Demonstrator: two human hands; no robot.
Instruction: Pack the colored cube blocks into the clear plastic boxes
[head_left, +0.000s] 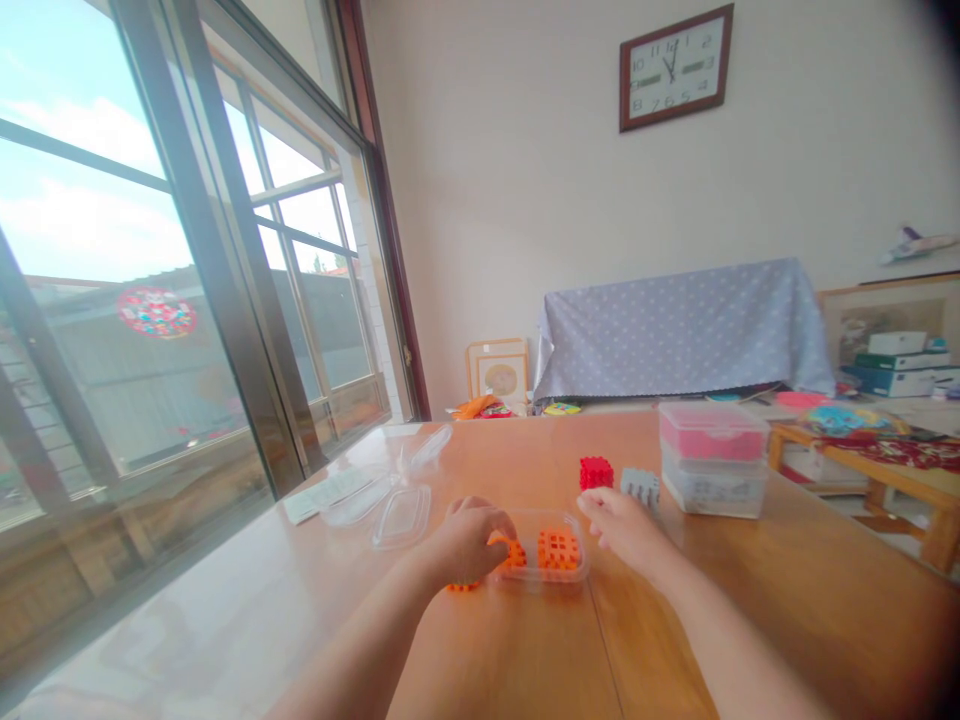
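My left hand (474, 535) reaches over the left side of a clear plastic container (541, 578). Its fingers are curled onto an orange notched block (513, 553), closed on it as far as I can see. A second orange block (559, 549) sits in the right part of the container. Another orange piece (463, 586) shows under my left wrist, mostly hidden. My right hand (622, 525) hovers just right of the container, its fingers loosely bent and apart, with nothing visible in them. Beyond it stand a red block (596, 473) and a grey block (640, 486), partly covered by the hand.
Two stacked clear boxes (712, 460), the upper one pink inside, stand at the table's right. Clear lids (403, 517) and a paper sheet (304, 502) lie at the left near the window. A low wooden table (817, 440) stands off to the right.
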